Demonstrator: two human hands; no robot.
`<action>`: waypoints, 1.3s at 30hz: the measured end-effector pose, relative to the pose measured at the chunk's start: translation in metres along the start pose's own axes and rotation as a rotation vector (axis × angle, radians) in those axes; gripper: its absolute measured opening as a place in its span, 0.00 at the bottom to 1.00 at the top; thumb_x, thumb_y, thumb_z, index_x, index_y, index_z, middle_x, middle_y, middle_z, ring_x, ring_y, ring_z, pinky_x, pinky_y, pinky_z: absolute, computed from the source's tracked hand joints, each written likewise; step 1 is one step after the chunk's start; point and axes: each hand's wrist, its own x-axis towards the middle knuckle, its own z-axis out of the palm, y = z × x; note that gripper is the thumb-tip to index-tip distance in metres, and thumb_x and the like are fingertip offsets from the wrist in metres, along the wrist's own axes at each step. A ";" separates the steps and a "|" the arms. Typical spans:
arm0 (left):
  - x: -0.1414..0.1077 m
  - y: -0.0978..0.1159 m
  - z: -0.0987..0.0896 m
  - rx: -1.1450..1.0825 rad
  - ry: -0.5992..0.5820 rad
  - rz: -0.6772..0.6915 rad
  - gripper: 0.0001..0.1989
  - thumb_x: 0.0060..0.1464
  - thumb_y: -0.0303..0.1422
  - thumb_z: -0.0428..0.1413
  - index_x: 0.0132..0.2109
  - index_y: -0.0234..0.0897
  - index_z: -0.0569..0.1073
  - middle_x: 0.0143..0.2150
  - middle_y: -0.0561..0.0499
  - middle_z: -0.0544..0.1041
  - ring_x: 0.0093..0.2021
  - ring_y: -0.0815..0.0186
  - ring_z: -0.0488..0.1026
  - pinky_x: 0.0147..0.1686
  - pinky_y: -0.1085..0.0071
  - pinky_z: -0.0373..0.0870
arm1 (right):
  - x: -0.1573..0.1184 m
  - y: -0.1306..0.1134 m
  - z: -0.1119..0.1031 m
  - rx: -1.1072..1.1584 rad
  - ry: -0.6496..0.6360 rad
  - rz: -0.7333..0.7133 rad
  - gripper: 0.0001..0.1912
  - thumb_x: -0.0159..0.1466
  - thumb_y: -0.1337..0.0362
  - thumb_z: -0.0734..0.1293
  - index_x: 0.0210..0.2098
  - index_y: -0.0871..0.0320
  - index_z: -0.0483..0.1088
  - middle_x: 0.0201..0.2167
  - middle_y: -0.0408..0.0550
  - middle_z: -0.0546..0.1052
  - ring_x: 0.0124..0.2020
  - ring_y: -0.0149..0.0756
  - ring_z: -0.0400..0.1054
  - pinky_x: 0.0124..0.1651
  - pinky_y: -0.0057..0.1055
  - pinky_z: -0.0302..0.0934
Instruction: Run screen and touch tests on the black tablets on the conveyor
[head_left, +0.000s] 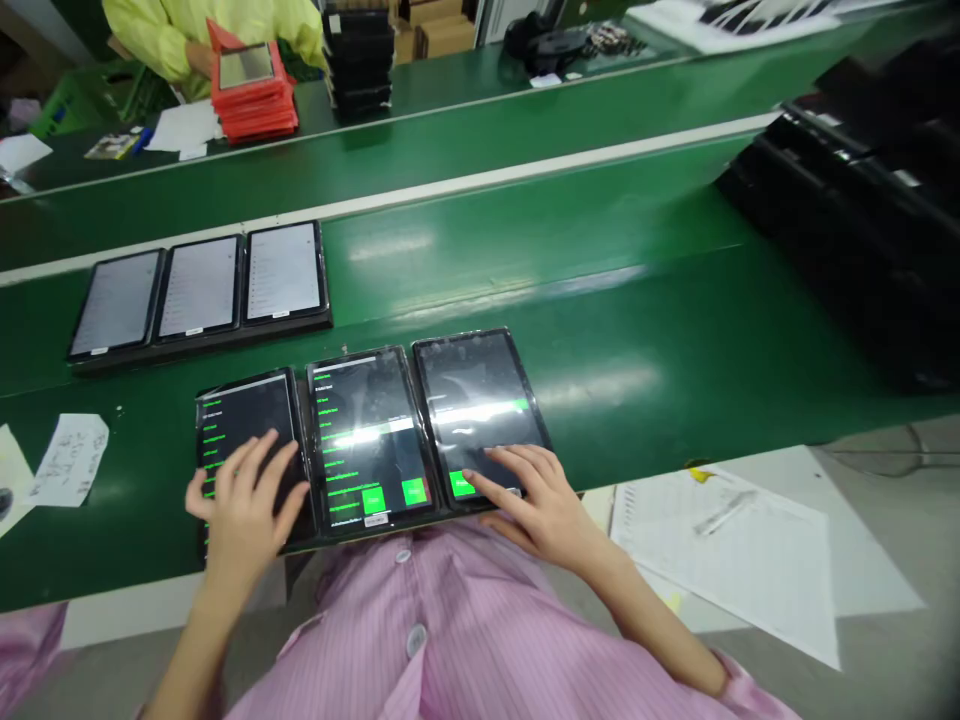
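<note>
Three tablets lie side by side at the near edge of the green bench. Over the lower part of the left tablet (247,410) is my left hand (247,495), fingers spread, covering much of its screen. The middle tablet (364,430) shows a list in green text and two green buttons near its bottom. On the right tablet (480,390) the screen is mostly dark, with a green button low on the left. My right hand (536,500) is over that tablet's lower edge, a fingertip at the button. Neither hand grips anything.
Three more tablets (199,285) with pale screens lie behind at left. Dark stacked devices (862,220) stand at right. Handwritten paper (71,460) lies at left, sheets (727,550) at lower right. Across the bench, a person in yellow sleeves is beside red-cased devices (255,95) and a black stack (358,60).
</note>
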 end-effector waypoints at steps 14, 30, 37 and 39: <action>0.144 -0.031 0.031 0.078 -0.552 -0.246 0.23 0.63 0.43 0.46 0.53 0.29 0.71 0.37 0.38 0.83 0.44 0.48 0.81 0.68 0.38 0.39 | 0.049 0.113 0.033 0.556 0.457 0.790 0.29 0.68 0.43 0.61 0.63 0.50 0.68 0.60 0.56 0.70 0.60 0.49 0.65 0.61 0.51 0.60; 0.147 0.015 0.033 0.001 -0.454 -0.025 0.23 0.67 0.31 0.40 0.66 0.36 0.65 0.70 0.30 0.62 0.70 0.45 0.60 0.63 0.24 0.39 | 0.049 0.144 0.073 0.976 0.530 1.038 0.23 0.54 0.46 0.73 0.40 0.58 0.77 0.38 0.55 0.83 0.39 0.45 0.76 0.44 0.41 0.70; 0.167 0.082 0.044 -0.051 -0.479 0.268 0.24 0.69 0.44 0.48 0.66 0.40 0.67 0.72 0.28 0.57 0.72 0.40 0.53 0.64 0.25 0.37 | 0.050 0.140 0.070 0.958 0.536 1.006 0.21 0.55 0.49 0.71 0.41 0.58 0.76 0.43 0.56 0.81 0.45 0.46 0.75 0.53 0.45 0.66; 0.174 0.087 0.043 -0.062 -0.500 0.282 0.24 0.70 0.45 0.46 0.64 0.38 0.69 0.69 0.26 0.62 0.71 0.41 0.57 0.63 0.24 0.34 | 0.051 0.140 0.069 0.960 0.549 0.996 0.21 0.55 0.49 0.71 0.41 0.57 0.76 0.42 0.55 0.81 0.45 0.46 0.74 0.54 0.45 0.66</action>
